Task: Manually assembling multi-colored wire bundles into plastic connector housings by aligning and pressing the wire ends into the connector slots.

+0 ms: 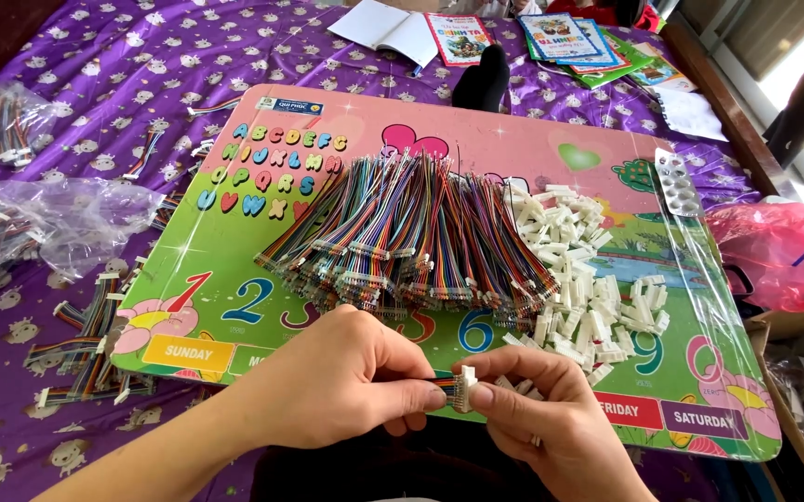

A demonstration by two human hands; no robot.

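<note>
Many coloured wire bundles [402, 232] and white connector housings [578, 279] crowd my board [234, 204]; both hands' fingers [425, 398] pinch one white connector [464, 387], wires left.

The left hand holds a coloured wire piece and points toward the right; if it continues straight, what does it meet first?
Most likely the small white connector pinched in the right hand; the left hand brings its multicoloured wire end right against it.

Wire bundles [411, 232] and white connectors [578, 279] block the board's [234, 279] middle; its left numbered strip lies open
</note>
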